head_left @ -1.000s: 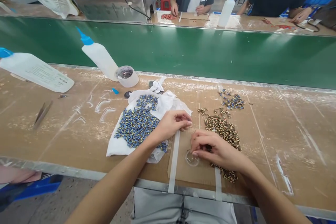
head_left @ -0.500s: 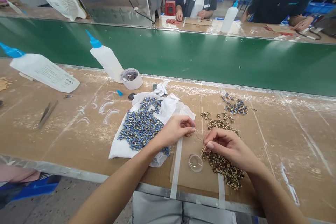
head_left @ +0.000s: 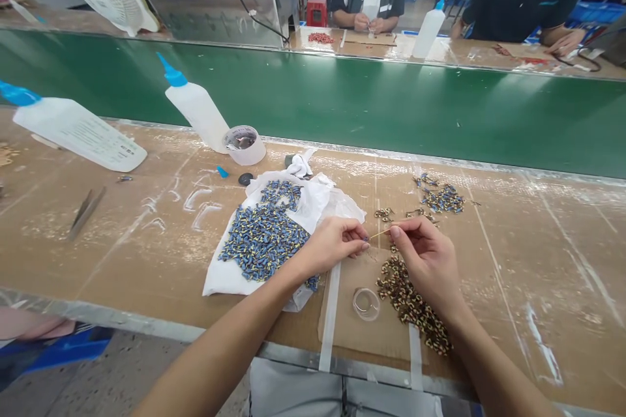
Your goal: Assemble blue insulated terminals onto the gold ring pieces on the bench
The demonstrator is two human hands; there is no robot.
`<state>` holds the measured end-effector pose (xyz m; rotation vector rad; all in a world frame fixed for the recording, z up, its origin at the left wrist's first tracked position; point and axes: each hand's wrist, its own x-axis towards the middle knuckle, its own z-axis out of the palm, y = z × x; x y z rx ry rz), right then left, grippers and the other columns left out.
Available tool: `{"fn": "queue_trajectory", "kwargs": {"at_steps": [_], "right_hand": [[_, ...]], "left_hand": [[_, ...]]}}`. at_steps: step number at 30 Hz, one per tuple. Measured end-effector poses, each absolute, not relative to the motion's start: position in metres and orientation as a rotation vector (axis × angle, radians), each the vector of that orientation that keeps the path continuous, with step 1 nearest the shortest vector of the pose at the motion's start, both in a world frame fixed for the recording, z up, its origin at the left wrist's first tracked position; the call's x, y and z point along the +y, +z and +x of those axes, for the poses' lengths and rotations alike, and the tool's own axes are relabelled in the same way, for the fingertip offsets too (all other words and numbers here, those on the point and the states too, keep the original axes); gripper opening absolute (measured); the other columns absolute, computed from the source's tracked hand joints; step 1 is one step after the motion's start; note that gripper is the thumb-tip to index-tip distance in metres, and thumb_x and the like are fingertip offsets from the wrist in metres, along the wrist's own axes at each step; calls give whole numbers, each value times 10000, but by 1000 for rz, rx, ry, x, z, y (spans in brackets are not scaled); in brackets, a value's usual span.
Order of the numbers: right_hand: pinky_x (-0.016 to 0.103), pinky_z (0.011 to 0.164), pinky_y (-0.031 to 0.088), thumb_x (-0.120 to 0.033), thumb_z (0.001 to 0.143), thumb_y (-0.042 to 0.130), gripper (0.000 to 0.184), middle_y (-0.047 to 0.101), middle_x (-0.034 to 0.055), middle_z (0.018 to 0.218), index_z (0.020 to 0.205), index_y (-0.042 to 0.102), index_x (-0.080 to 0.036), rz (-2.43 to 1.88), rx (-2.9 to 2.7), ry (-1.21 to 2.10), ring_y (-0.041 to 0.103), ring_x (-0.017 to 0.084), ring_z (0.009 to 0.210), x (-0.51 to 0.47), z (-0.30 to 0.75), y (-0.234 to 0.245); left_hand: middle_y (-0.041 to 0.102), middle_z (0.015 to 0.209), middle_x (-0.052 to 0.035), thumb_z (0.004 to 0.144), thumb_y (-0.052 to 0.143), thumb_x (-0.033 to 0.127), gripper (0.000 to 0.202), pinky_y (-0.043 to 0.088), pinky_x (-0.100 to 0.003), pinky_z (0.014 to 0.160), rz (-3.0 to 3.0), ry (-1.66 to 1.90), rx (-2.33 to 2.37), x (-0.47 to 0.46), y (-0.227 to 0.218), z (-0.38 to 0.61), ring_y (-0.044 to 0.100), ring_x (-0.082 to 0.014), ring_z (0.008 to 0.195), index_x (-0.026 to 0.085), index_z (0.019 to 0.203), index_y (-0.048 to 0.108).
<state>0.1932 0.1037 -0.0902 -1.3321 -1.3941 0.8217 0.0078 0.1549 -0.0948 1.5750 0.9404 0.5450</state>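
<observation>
Between thumb and fingers, my left hand (head_left: 341, 242) pinches a small blue piece (head_left: 365, 239), mostly hidden by the fingertips. My right hand (head_left: 426, 259) grips a thin wooden stick (head_left: 379, 233), whose tip meets the piece at my left fingertips. Below the hands stands a small clear round cup (head_left: 366, 304) with a little liquid in it. Many small blue-and-yellow pieces (head_left: 264, 234) lie heaped on a white cloth (head_left: 222, 277) left of my left hand. Under and beside my right hand is a pile of small brown-and-gold parts (head_left: 413, 303).
Farther back right is a small group of joined pieces (head_left: 443, 197). Tweezers (head_left: 87, 214), two white bottles (head_left: 198, 111) with blue nozzles and a tape roll (head_left: 244, 145) are on the left. A green belt (head_left: 317, 98) runs behind; two people sit across it.
My right hand has lifted the stick from the cup up to the piece in my left hand. My left hand has barely moved.
</observation>
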Motion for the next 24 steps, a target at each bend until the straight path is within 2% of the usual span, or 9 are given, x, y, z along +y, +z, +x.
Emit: {"fn": "queue_trajectory", "kwargs": {"at_steps": [17,24], "right_hand": [[310,673,488,-295,876,584,96,663,50,826,891,620,-207,-1369,-1473,770,623,189,750,105,188,-95],[301,685,480,-242,874,580,60,664,36,822,891,626,-208,-1374,-1577,680,621,179,756,104,188,-90]], "left_hand": [[598,609,19,800,629,206,58,426,-212,558,1642,539,945,155,-94,8,562,-120,585,149,799,643],[619,627,6,808,624,215,69,432,-223,568,1652,544,937,154,-96,8,572,-125,596,149,818,641]]}}
